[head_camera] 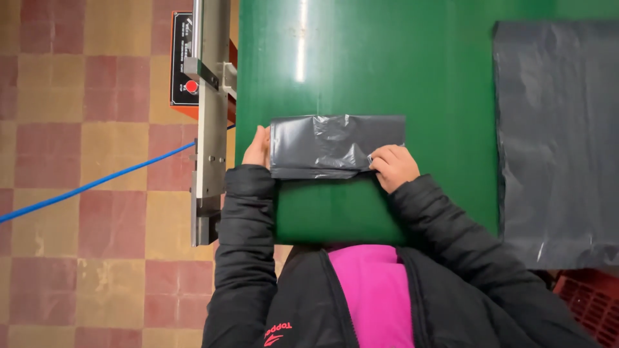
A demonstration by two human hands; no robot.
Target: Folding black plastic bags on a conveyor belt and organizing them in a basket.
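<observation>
A folded dark grey plastic bag (335,143) lies on the green table (400,71) right in front of me. My left hand (258,148) holds the bag's left edge, fingers partly hidden under it. My right hand (393,166) pinches the bag's lower right corner. Both arms wear black jacket sleeves.
A stack of flat dark grey plastic bags (558,142) lies at the table's right. A metal machine arm (209,122) with an orange-and-black control box and red button (191,86) stands along the table's left edge. A blue cable (97,183) crosses the tiled floor. A red crate (590,299) sits at lower right.
</observation>
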